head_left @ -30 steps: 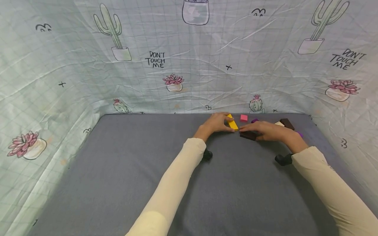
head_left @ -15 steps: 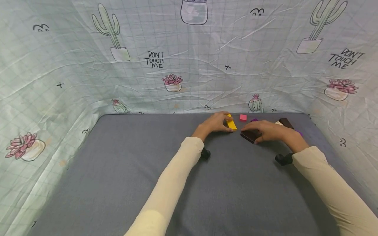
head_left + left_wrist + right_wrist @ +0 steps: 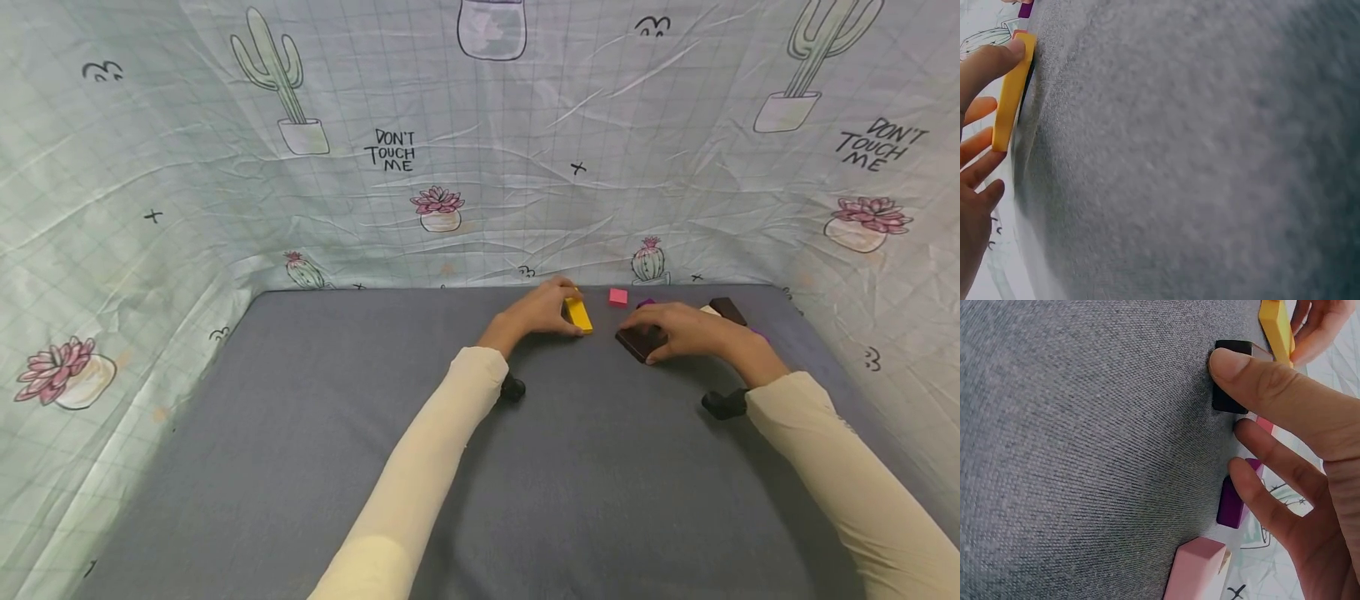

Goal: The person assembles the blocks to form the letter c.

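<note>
Near the back of the grey table [image 3: 480, 467], my left hand [image 3: 534, 310] grips a yellow block [image 3: 579, 315] by its ends, thumb at one end and fingers at the other. The left wrist view shows that same yellow block [image 3: 1013, 94] held tilted. To the right, my right hand [image 3: 686, 330] pinches a dark brown block [image 3: 637, 344] between thumb and fingers. In the right wrist view the thumb lies on the dark block [image 3: 1230, 394], and part of the block is hidden behind it. The two held blocks are apart.
A small pink block [image 3: 618, 297] lies by the back wall cloth [image 3: 517, 208]. A purple block [image 3: 647, 303] sits behind my right hand. Farther right are a cream block [image 3: 709, 310], another dark brown block [image 3: 727, 311] and a partly hidden purple piece [image 3: 761, 337].
My left hand has moved slightly left with the yellow block, widening the gap to the dark block. My right hand has turned the dark brown block and shifted it slightly right.
</note>
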The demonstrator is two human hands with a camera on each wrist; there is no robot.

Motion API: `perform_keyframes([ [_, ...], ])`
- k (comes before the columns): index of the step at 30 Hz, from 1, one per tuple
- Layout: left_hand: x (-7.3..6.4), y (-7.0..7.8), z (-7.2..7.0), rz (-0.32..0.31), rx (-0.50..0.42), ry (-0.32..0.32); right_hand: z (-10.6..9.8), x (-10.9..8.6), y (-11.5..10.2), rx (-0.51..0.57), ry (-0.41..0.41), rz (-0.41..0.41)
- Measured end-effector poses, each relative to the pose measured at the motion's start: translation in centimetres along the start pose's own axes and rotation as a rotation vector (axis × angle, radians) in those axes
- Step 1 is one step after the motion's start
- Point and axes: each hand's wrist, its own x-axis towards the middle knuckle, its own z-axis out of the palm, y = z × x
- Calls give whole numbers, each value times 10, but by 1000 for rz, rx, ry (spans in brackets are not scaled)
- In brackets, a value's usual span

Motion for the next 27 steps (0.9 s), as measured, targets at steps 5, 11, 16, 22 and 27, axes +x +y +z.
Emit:
perform_keyframes([
  [5, -7, -1, -3, 30, -15, 15, 0, -4, 0, -11, 19, 29],
  [11, -19, -3, -12, 35, -24, 40, -4, -9, -4, -23, 53, 58],
  [16, -29, -6, -18, 25, -34, 48, -5, -12, -5, -26, 61, 67],
  [22, -38, -7, -25, 23, -28, 54, -4, -11, -5, -44, 78, 44],
  [27, -45, -9, -29, 23, -4, 59, -4, -12, -9, -32, 88, 8],
])
